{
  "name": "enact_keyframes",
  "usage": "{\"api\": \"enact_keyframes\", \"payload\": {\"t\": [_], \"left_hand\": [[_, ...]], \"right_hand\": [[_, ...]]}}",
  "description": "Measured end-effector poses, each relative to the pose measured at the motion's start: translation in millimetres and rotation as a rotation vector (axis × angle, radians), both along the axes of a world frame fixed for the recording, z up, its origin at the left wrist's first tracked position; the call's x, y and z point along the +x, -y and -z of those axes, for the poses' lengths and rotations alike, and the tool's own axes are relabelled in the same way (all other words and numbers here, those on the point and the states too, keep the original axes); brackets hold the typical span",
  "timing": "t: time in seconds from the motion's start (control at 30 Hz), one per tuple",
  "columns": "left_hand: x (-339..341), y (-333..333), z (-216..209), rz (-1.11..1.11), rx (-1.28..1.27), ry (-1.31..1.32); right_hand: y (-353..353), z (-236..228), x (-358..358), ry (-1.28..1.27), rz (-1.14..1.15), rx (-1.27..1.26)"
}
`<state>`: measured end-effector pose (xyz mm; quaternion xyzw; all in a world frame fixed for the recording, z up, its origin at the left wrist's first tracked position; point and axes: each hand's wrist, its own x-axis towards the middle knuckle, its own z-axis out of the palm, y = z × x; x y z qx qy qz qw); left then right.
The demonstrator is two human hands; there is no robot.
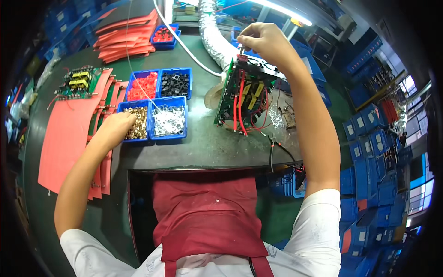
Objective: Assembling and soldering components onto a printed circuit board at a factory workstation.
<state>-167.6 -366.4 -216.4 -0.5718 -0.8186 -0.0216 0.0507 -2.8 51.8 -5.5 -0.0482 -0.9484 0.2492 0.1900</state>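
Right hand [266, 44] bends over the top of the circuit board [230, 102], right of centre in the frame; whether its fingertips are clamped on anything, I cannot tell. The board looks stiff and fairly weighty, its components fragile, so its edges seem the safest hold, clear of the limp red wires [240, 92]. Left of centre, the left hand [115, 126] dips among small, likely slippery brass-coloured fittings [140, 123] in a blue bin [134, 140], its grip hidden.

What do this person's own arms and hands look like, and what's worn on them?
The left hand and right hand are ungloved, with no watch or bracelet visible. Both forearms are bare. The short white sleeves, left and right, end near the elbows and carry faint greyish marks.
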Motion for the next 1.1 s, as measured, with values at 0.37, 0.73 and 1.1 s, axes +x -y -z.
{"api": "enact_keyframes", "payload": {"t": [0.37,0.73,1.1], "left_hand": [[41.7,-86.4,-61.4,-0.189,0.455,0.535],[106.6,-259.2,-156.1,-0.050,0.914,1.008],[122.5,-322.6,-180.6,-0.070,0.922,1.100]], "right_hand": [[-85.6,-31.6,79.9,0.056,0.074,-0.004],[-121.1,-8.9,108.7,0.140,0.053,-0.201],[-47.5,-8.6,77.8,-0.376,-0.139,0.357]]}}
